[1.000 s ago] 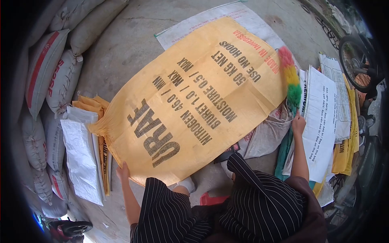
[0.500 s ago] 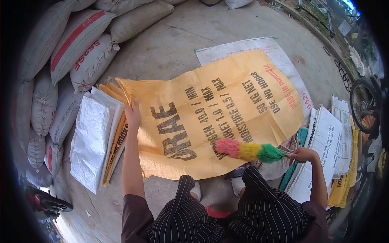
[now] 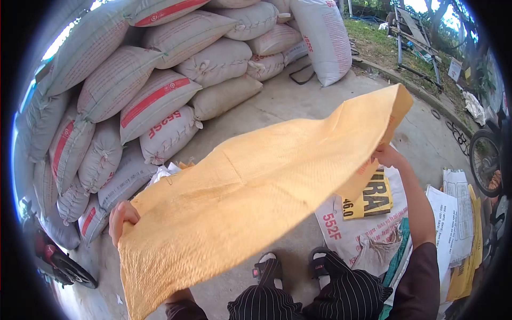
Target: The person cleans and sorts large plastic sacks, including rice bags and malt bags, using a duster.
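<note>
A large orange-yellow woven sack (image 3: pixel 240 186) is lifted off the ground and stretched slantwise between my hands. My left hand (image 3: pixel 124 220) is closed on its left edge, fingers curled over the fabric. My right hand (image 3: pixel 388 156) grips the sack near its far right end, partly covered by the cloth. That right end stands higher than the left. Beneath it on the floor lies a white sack (image 3: pixel 333 232) printed 552F, with a yellow URA-marked piece (image 3: pixel 368 200) on top. The feather duster does not show.
Stuffed white sacks (image 3: pixel 208 61) are piled at the left and back. One full sack (image 3: pixel 322 42) stands upright. Flat folded sacks (image 3: pixel 442 218) lie at the right, near a bicycle wheel (image 3: pixel 486 162). A motorbike wheel (image 3: pixel 74 269) shows at the lower left.
The orange-yellow sack has risen from the ground and now shows an unprinted side. The duster has gone from sight; my right hand now holds the sack. The view has tilted up.
</note>
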The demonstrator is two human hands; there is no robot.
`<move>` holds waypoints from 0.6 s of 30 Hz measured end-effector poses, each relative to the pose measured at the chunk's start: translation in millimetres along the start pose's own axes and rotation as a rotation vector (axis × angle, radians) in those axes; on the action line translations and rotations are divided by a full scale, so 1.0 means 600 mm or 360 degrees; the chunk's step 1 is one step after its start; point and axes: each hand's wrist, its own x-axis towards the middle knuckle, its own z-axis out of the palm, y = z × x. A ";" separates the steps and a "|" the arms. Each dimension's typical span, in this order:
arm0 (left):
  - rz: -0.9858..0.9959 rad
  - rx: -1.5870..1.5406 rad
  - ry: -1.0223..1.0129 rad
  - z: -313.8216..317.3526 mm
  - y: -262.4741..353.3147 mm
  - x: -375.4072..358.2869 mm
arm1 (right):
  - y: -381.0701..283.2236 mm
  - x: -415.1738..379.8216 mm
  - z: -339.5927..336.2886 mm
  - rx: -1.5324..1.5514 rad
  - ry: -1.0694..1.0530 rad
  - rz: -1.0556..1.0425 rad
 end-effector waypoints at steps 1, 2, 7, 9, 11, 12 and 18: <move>0.0018 0.0012 0.0012 -0.012 0.017 0.002 | 0.019 0.019 -0.002 0.0081 0.0415 -0.0245; -0.0136 0.0036 0.0112 -0.019 0.035 0.002 | 0.046 0.038 -0.003 0.0084 0.0420 -0.0261; -0.0404 0.0356 0.0409 -0.028 0.053 -0.102 | 0.121 0.030 -0.018 -0.0567 0.0538 -0.0441; -0.0622 0.0224 0.0365 -0.040 0.049 -0.167 | 0.254 0.092 0.025 -0.0199 0.0570 -0.0558; -0.0908 0.0034 0.0352 -0.050 0.034 -0.254 | 0.255 0.058 0.053 0.0553 0.0583 -0.0608; -0.0939 0.0043 0.0347 -0.049 0.035 -0.283 | 0.257 0.045 0.067 0.0541 0.0555 -0.0596; -0.0899 0.0948 -0.0278 -0.052 0.020 -0.511 | 0.397 0.004 0.129 0.0268 0.0998 -0.0133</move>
